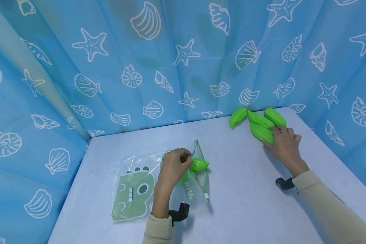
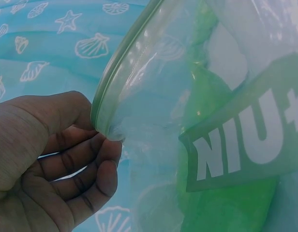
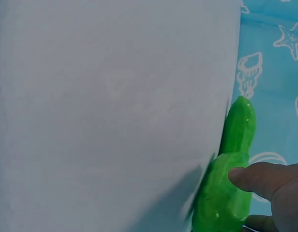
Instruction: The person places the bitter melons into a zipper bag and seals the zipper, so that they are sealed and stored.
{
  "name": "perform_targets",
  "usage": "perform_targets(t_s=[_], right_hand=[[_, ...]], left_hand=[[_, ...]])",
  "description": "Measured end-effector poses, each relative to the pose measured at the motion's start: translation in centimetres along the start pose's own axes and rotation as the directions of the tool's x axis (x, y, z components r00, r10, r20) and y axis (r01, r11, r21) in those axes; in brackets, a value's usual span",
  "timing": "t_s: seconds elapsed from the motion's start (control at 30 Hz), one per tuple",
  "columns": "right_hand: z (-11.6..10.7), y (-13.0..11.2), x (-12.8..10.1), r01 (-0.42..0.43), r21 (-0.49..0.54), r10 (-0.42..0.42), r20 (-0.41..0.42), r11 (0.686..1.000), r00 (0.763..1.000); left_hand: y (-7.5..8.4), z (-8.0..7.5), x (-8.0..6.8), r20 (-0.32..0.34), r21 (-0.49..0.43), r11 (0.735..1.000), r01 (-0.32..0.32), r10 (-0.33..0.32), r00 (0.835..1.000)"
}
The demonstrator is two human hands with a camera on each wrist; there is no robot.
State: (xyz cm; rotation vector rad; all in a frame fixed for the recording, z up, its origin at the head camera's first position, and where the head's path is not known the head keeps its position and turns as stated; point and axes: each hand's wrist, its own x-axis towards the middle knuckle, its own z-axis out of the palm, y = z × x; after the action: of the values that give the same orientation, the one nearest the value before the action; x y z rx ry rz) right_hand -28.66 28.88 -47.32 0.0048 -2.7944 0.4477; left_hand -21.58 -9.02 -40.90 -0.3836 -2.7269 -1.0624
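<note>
My left hand [image 1: 174, 167] pinches the upper rim of a clear zip bag [image 2: 115, 72] between thumb and fingers, and its mouth gapes to the right. Printed on the bag is a green dinosaur [image 1: 131, 196]; a white slider [image 1: 206, 196] sits on the lower rim. Inside, a shiny green star fruit [image 1: 199, 164] points out through the mouth, with more green behind the clear film. At the table's back right, my right hand [image 1: 283, 144] grips the nearest star fruit [image 1: 262, 133], thumb on its ridged top [image 3: 219, 193]. Its far fingers are partly hidden.
Several more star fruits lie around the gripped one: one at the left [image 1: 239, 117], one behind [image 1: 260, 119], one at the right [image 1: 275, 117]. The white table [image 1: 231, 203] ends just behind them, against a blue shell-print curtain [image 1: 170, 67].
</note>
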Motion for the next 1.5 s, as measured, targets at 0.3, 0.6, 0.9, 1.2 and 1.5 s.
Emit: perform_targets(t_s=[0.3, 0.6, 0.9, 1.2, 1.5], right_hand=[[0.1, 0.5, 0.0, -0.029, 0.004, 0.029, 0.048, 1.0, 0.998], [-0.1, 0.1, -0.1, -0.026, 0.015, 0.025, 0.066, 1.0, 0.998], [-0.8, -2.0, -1.1, 0.084, 0.053, -0.088, 0.093, 0.995, 0.992], [-1.7, -4.8, -2.6, 0.233, 0.111, -0.247, 0.131, 0.966, 0.96], [-2.1, -6.6, -3.7, 0.278, 0.189, -0.312, 0.185, 0.942, 0.932]], left_hand=[[-0.1, -0.1, 0.0, -0.006, -0.005, 1.0, -0.003, 0.003, 1.0], [-0.1, -0.1, 0.0, 0.002, 0.003, 1.0, 0.0, 0.0, 1.0], [-0.3, -0.2, 0.1, 0.003, 0.008, 1.0, -0.023, 0.023, 1.0], [-0.4, -0.1, 0.2, 0.001, 0.014, 1.0, -0.02, 0.02, 1.0], [-0.4, -0.1, 0.2, 0.004, 0.006, 1.0, -0.023, 0.023, 1.0]])
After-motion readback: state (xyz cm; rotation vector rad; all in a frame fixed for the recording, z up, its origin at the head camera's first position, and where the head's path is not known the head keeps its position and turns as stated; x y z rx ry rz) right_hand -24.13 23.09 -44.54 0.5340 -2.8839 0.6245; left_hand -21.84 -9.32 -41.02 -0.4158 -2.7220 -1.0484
